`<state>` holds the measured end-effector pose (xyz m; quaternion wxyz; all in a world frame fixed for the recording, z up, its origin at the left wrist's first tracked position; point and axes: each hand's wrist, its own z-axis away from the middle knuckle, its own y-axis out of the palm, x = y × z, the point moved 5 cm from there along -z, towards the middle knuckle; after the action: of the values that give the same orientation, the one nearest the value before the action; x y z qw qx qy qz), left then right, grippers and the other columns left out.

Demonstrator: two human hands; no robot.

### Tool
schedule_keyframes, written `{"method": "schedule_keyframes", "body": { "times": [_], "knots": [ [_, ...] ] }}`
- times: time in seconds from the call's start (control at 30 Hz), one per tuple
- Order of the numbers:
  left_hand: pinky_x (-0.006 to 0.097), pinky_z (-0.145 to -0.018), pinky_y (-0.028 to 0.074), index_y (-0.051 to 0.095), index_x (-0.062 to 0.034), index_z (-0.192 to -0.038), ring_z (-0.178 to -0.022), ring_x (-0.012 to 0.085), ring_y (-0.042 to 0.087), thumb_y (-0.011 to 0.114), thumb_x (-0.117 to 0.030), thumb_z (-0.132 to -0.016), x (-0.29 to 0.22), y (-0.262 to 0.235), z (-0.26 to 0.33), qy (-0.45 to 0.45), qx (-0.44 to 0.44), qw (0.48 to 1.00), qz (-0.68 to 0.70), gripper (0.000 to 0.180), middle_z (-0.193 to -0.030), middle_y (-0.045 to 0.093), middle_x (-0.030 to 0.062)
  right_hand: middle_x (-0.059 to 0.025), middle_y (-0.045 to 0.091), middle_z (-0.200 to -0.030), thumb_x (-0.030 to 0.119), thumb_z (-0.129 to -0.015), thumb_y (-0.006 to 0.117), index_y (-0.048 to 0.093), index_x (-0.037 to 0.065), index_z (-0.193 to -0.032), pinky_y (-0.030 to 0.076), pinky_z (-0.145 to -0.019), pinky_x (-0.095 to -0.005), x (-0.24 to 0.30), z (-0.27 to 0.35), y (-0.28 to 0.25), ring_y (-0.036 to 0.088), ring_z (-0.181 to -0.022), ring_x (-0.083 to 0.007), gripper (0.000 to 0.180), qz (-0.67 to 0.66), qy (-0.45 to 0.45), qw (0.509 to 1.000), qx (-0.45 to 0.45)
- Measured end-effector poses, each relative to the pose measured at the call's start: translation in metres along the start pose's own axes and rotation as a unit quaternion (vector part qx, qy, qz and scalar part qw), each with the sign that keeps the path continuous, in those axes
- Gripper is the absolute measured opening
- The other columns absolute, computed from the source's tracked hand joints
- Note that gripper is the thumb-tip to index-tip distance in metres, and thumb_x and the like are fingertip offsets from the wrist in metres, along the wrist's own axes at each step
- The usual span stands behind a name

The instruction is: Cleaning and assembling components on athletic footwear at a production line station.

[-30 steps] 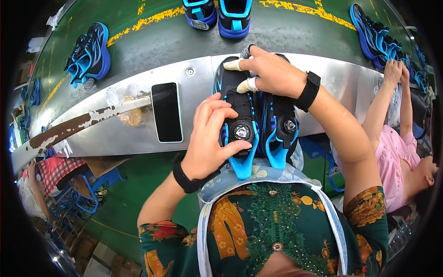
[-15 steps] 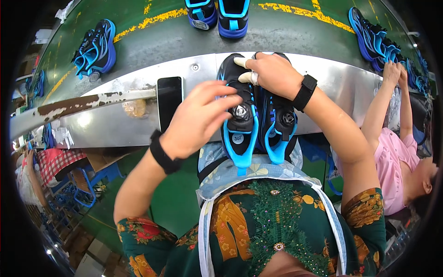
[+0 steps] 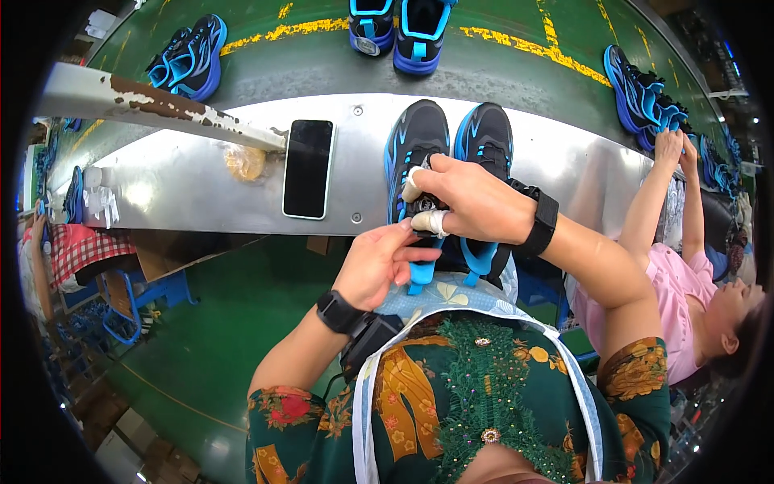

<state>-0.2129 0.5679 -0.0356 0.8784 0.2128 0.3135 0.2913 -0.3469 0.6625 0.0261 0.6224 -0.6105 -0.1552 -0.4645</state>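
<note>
Beside the dark phone on the steel table, her right hand is steadying a black-and-blue shoe while left hand fingers are pinching its blue tongue tab.

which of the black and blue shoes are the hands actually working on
The left shoe of the pair on the metal shelf: the left hand and right hand meet on it; the others lie untouched.

Black phone flat on metal shelf; blue shoe pairs on green belt.
</note>
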Motion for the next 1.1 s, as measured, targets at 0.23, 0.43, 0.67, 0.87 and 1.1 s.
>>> {"method": "schedule_keyframes", "body": {
  "times": [0.23,0.43,0.67,0.87,1.1],
  "knots": [
    [0.021,-0.040,0.038,0.059,0.0038,-0.110,-0.097,0.0221,0.070,0.054,-0.022,-0.099,-0.003,-0.002,-0.007,0.022,0.006,1.000,-0.012,0.028,-0.107,0.067,0.0140,-0.0119,0.055,-0.087,0.013,-0.079,0.071,0.061,0.005,-0.107,0.049,-0.071,-0.0364,0.005,-0.002,-0.004,0.058,-0.078,-0.0270,0.030,0.003,-0.034,0.999,0.038],
    [0.022,-0.042,0.042,0.059,0.0041,-0.112,-0.098,0.0234,0.070,0.055,-0.023,-0.099,-0.006,-0.002,-0.007,0.026,0.003,1.000,-0.018,0.030,-0.108,0.067,0.0157,-0.0137,0.055,-0.097,0.002,-0.077,0.067,0.056,0.012,-0.130,0.049,-0.077,-0.0407,0.008,0.007,-0.015,0.058,-0.086,-0.0323,0.055,0.029,-0.024,0.998,0.047],
    [0.023,-0.046,0.045,0.059,0.0039,-0.111,-0.093,0.0229,0.070,0.054,-0.022,-0.099,-0.003,-0.001,-0.005,0.027,0.021,0.999,0.012,0.029,-0.108,0.067,0.0156,-0.0181,0.062,-0.107,0.006,-0.079,0.057,0.051,-0.003,-0.131,0.050,-0.091,-0.0387,0.028,0.034,0.009,0.057,-0.111,-0.0332,0.053,0.261,-0.072,0.962,-0.042],
    [0.023,-0.053,0.049,0.058,0.0049,-0.118,-0.093,0.0216,0.068,0.054,-0.022,-0.099,-0.020,0.008,0.009,0.023,0.069,0.995,-0.070,0.033,-0.111,0.066,0.0144,-0.0223,0.057,-0.122,0.007,-0.082,0.062,0.051,0.001,-0.134,0.046,-0.096,-0.0417,0.026,0.057,0.011,0.054,-0.114,-0.0371,0.054,0.204,-0.066,0.964,-0.158],
    [0.039,-0.105,0.040,0.035,0.0058,-0.143,-0.127,0.0353,0.050,0.073,-0.024,-0.084,-0.049,-0.018,0.017,0.300,-0.035,0.762,-0.572,0.076,-0.138,0.047,0.0259,-0.0224,0.061,-0.108,0.028,-0.075,0.082,0.025,-0.001,-0.149,0.049,-0.085,-0.0407,-0.037,0.135,0.015,0.060,-0.100,-0.0354,0.098,-0.203,0.153,0.951,-0.176]
  ]
}}
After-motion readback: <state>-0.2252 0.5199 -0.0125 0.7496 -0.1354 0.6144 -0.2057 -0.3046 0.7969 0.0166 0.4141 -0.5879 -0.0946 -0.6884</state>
